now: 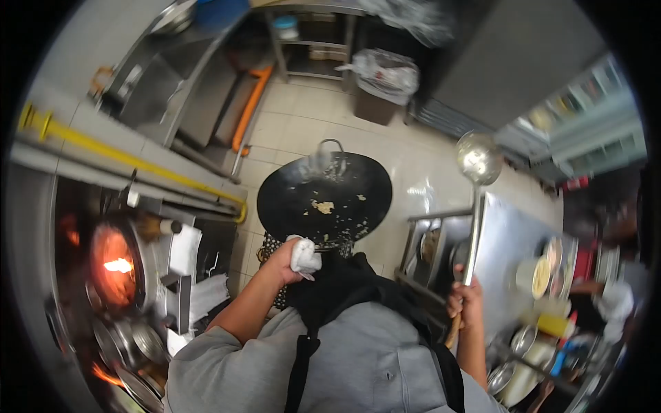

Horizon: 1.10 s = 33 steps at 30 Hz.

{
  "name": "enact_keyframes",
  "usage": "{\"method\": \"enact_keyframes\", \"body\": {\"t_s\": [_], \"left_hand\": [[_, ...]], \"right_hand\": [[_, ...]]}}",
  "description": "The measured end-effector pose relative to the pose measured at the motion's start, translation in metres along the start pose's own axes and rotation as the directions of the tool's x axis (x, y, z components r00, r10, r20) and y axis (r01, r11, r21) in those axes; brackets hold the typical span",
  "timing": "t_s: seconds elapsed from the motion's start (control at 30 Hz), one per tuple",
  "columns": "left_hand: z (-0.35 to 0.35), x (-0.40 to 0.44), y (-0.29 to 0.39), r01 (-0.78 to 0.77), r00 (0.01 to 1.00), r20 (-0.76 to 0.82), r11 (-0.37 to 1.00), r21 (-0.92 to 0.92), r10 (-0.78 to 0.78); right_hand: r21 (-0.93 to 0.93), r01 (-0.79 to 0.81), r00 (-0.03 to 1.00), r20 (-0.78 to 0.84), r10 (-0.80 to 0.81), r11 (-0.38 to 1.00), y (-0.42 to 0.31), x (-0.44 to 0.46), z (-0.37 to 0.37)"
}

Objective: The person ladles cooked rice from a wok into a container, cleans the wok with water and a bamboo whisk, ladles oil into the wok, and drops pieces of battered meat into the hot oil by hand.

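Note:
My left hand is closed round a folded white cloth at the near rim of a large black wok. The wok is held in front of my body above the floor, with small pale food bits scattered inside and a loop handle on its far side. My right hand grips the wooden end of a long ladle, raised upright to the right of the wok and apart from it. The ladle's round metal bowl points away from me.
At left, a stove burner burns with open flame, below a yellow pipe. A steel worktable stands at right with containers and bowls. A lined trash bin and a sink are farther off. Another person's arm shows far right.

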<state>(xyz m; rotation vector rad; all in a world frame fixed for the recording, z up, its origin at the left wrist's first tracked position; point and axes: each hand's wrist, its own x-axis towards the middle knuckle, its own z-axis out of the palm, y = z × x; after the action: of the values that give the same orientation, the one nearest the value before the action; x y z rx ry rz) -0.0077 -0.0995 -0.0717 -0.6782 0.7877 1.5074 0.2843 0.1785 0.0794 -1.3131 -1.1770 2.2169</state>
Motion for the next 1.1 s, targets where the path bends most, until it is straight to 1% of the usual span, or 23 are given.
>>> {"method": "enact_keyframes", "body": {"t_s": [0.07,0.13,0.2,0.27,0.33,0.37,0.4,0.43,0.47,0.5,0.53,0.63,0.67,0.73,0.77,0.83,0.87,0.93,0.97,1.0,1.03,1.07,1.1], "left_hand": [[0.0,-0.027,-0.014,-0.028,0.996,0.075,0.991,-0.127,0.038],[0.004,-0.034,-0.025,-0.057,0.983,0.159,0.979,-0.194,0.089],[0.03,-0.064,-0.041,-0.162,0.967,0.154,0.955,-0.248,0.204],[0.057,-0.09,-0.055,-0.174,0.972,0.096,0.932,-0.318,0.214],[0.063,-0.134,-0.068,-0.306,0.943,0.018,0.889,-0.341,0.331],[0.066,-0.156,-0.078,-0.366,0.925,-0.007,0.886,-0.286,0.38],[0.071,-0.168,-0.093,-0.431,0.9,-0.026,0.878,-0.21,0.436],[0.079,-0.165,-0.112,-0.509,0.86,-0.15,0.835,-0.211,0.487],[0.088,-0.169,-0.132,-0.568,0.823,-0.183,0.781,-0.259,0.538],[0.1,-0.181,-0.144,-0.592,0.806,-0.226,0.75,-0.296,0.547],[0.097,-0.188,-0.137,-0.572,0.819,-0.208,0.725,-0.383,0.535],[0.119,-0.236,-0.173,-0.698,0.713,-0.457,0.6,-0.391,0.532],[0.113,-0.241,-0.185,-0.716,0.694,-0.473,0.585,-0.381,0.542],[0.109,-0.257,-0.206,-0.787,0.602,-0.604,0.514,-0.341,0.521],[0.103,-0.26,-0.215,-0.797,0.589,-0.61,0.505,-0.33,0.531],[0.081,-0.264,-0.228,-0.864,0.499,-0.661,0.378,-0.332,0.561],[0.07,-0.266,-0.228,-0.874,0.483,-0.661,0.361,-0.325,0.574],[0.046,-0.273,-0.222,-0.923,0.384,-0.708,0.238,-0.302,0.592],[0.028,-0.273,-0.216,-0.924,0.38,-0.726,0.208,-0.32,0.573],[0.021,-0.283,-0.2,-0.945,0.326,-0.762,0.209,-0.251,0.559],[-0.012,-0.278,-0.191,-0.96,0.281,-0.766,0.169,-0.224,0.579],[-0.043,-0.273,-0.182,-0.971,0.238,-0.768,0.132,-0.199,0.594],[-0.058,-0.287,-0.165,-0.974,0.225,-0.783,0.121,-0.19,0.579]], "right_hand": [[-0.1,-0.112,0.988,0.094,0.121,0.989,0.001,0.009,0.029],[-0.281,-0.145,0.978,0.106,0.181,0.949,-0.011,0.023,0.058],[-0.415,-0.089,0.954,0.227,0.198,0.906,-0.022,0.038,0.066],[-0.534,0.0,0.899,0.37,0.234,0.845,-0.043,0.057,0.077],[-0.681,0.162,0.855,0.458,0.242,0.715,-0.047,0.057,0.101],[-0.741,0.228,0.85,0.468,0.242,0.631,-0.057,0.049,0.116],[-0.726,0.253,0.82,0.511,0.256,0.639,-0.064,0.056,0.11],[-0.712,0.318,0.758,0.587,0.284,0.626,-0.071,0.072,0.1],[-0.691,0.378,0.684,0.657,0.317,0.617,-0.078,0.086,0.093],[-0.7,0.391,0.654,0.669,0.355,0.598,-0.096,0.083,0.106],[-0.731,0.419,0.665,0.651,0.367,0.539,-0.113,0.083,0.137],[-0.728,0.566,0.468,0.67,0.577,0.387,-0.124,0.087,0.173],[-0.721,0.572,0.457,0.676,0.579,0.391,-0.119,0.085,0.184],[-0.719,0.598,0.376,0.642,0.669,0.354,-0.11,0.077,0.206],[-0.661,0.657,0.319,0.68,0.661,0.363,-0.101,0.067,0.218],[-0.638,0.673,0.262,0.678,0.687,0.373,-0.083,0.042,0.25],[-0.624,0.685,0.216,0.666,0.713,0.376,-0.072,0.029,0.269],[-0.602,0.713,0.172,0.647,0.743,0.359,-0.045,0.0,0.312],[-0.633,0.686,0.137,0.597,0.79,0.36,-0.03,-0.015,0.334],[-0.664,0.654,0.093,0.547,0.832,0.363,-0.013,-0.027,0.357],[-0.653,0.667,0.095,0.552,0.829,0.359,0.005,-0.045,0.382],[-0.686,0.624,0.07,0.527,0.847,0.375,0.025,-0.061,0.405],[-0.715,0.579,0.041,0.506,0.862,0.392,0.046,-0.079,0.429]]}}
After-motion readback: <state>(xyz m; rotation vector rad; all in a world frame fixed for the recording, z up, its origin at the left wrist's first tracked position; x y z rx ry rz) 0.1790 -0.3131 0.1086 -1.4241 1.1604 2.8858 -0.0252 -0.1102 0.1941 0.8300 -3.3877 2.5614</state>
